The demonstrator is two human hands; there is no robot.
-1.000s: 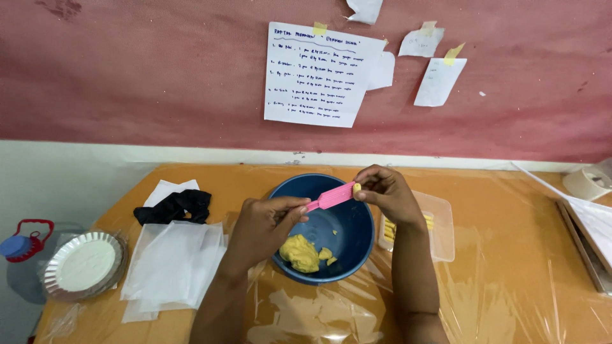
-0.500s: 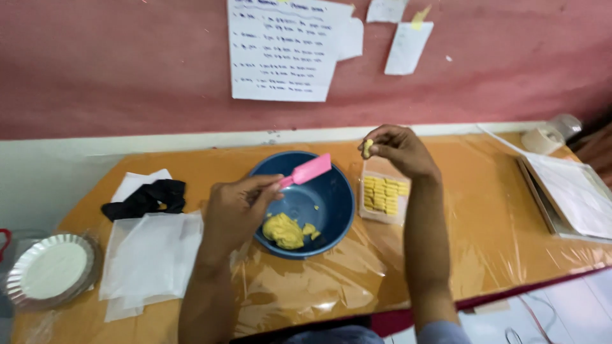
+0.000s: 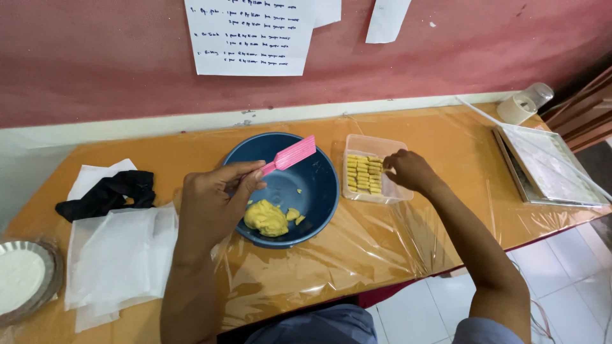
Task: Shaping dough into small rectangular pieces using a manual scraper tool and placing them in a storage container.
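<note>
My left hand grips a pink plastic scraper by its handle, holding it over a blue bowl. A lump of yellow dough and a few crumbs lie at the bowl's bottom. My right hand reaches into a clear plastic container right of the bowl, its fingertips pinched at the rows of small yellow dough sticks. Whether it still holds a piece is hidden by the fingers.
The orange table is covered in clear plastic film. White paper sheets and a black cloth lie at the left, a foil plate of white powder at the far left. A tray and a tape roll sit at the right.
My right hand moved from above the bowl down to the clear container with the dough sticks. My left hand keeps the pink scraper over the bowl. The camera view shifted right.
</note>
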